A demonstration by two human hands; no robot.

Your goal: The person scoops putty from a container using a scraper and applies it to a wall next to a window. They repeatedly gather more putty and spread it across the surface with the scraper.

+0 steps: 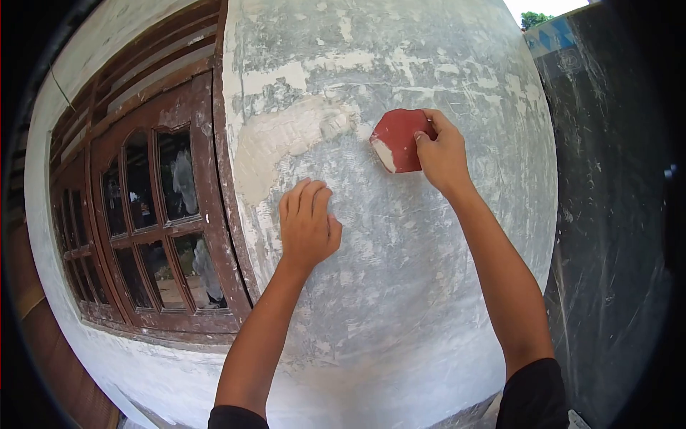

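Note:
My right hand [441,151] grips a flat red scraper [397,140] and presses it against a grey plastered wall [400,286]. Pale putty clings to the scraper's lower left edge. A fresh cream patch of putty [286,139] spreads on the wall just left of the scraper. My left hand [307,223] lies flat on the wall below that patch, fingers together and pointing up, holding nothing.
A brown wooden window frame [214,214] with glass panes [177,175] borders the wall on the left. A dark scuffed panel [607,214] stands to the right of the wall. Sky and a tree [534,18] show at the top right.

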